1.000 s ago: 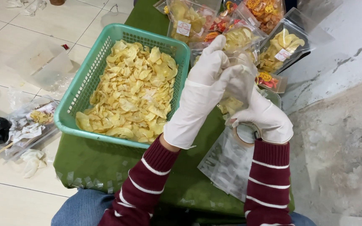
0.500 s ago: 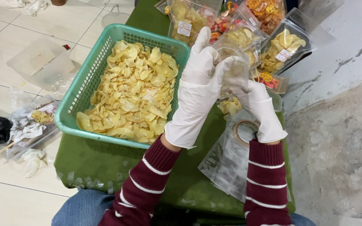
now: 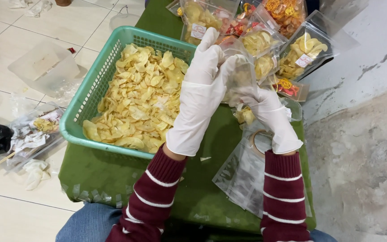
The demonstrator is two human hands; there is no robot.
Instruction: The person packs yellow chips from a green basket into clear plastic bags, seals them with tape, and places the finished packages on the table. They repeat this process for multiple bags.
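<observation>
Both my hands wear white gloves and hold a clear plastic pouch (image 3: 240,74) up above a green table (image 3: 108,172). My left hand (image 3: 200,92) grips the pouch's left side, fingers pointing up. My right hand (image 3: 269,114) supports it from below and the right. The pouch holds little or nothing that I can make out. A teal plastic basket (image 3: 88,96) heaped with pale yellow chips (image 3: 139,96) sits just left of my hands.
Filled, labelled bags of chips (image 3: 303,51) lie at the table's far end. A stack of empty clear pouches (image 3: 242,175) and a tape roll (image 3: 258,141) lie under my right forearm. A clear tub (image 3: 43,67) and plastic wrappers (image 3: 34,130) lie on the tiled floor to the left.
Both hands have lifted the pouch higher and further from me. My left hand's fingers have straightened upward along the pouch.
</observation>
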